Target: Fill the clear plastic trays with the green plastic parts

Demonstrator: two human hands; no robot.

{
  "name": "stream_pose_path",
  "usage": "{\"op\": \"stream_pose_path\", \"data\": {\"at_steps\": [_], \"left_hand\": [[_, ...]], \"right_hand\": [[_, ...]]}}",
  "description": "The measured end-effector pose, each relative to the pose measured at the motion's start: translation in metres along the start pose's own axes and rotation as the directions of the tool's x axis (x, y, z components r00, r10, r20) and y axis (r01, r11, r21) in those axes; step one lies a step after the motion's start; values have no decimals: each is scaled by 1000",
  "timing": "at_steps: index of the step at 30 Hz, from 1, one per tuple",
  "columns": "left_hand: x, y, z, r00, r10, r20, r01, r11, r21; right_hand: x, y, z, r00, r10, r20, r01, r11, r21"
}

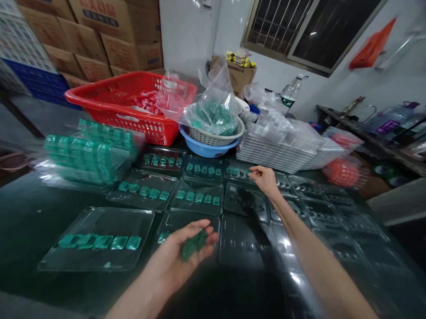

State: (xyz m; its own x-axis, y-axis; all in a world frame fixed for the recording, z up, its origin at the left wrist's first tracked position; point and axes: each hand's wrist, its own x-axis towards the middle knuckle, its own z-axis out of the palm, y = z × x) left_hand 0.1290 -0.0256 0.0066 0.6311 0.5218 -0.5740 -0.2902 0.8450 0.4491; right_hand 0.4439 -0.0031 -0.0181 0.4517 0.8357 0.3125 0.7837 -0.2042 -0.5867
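Observation:
My left hand (169,263) is palm up, its fingers curled around several translucent green pieces (192,246). Farther off, my right hand (265,179) pinches a small green piece (250,172) at the right end of a row in a clear plastic tray (231,174). Below my right hand lies a clear tray (233,204) with no green pieces visible in it. A tray (94,219) at the front left carries a row of green pieces (103,242). Under my left hand is another tray (213,222), partly hidden, with some green showing at its left.
Filled trays are stacked at left, with green blocks (79,158) showing. Behind stand a red basket (123,114) and a blue basin (208,150) under a colander (215,137) with bagged green pieces. A tray stack (270,149) stands back right; more trays cover the table's right.

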Motion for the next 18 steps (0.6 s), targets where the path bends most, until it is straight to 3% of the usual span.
{"op": "stream_pose_path", "data": {"at_steps": [6,11,18], "left_hand": [[-7,12,-8,999,28,43,-29,999,25],[-5,17,-14,999,7,35,-9,999,51],[-6,18,-17,997,-16,-69,25,990,136]], "right_hand": [[33,31,26,999,-11,50,16,995,-102],[36,29,31,991,-49,128,72,982,-177],[50,28,37,970,-54,235,120,954,-276]]}}
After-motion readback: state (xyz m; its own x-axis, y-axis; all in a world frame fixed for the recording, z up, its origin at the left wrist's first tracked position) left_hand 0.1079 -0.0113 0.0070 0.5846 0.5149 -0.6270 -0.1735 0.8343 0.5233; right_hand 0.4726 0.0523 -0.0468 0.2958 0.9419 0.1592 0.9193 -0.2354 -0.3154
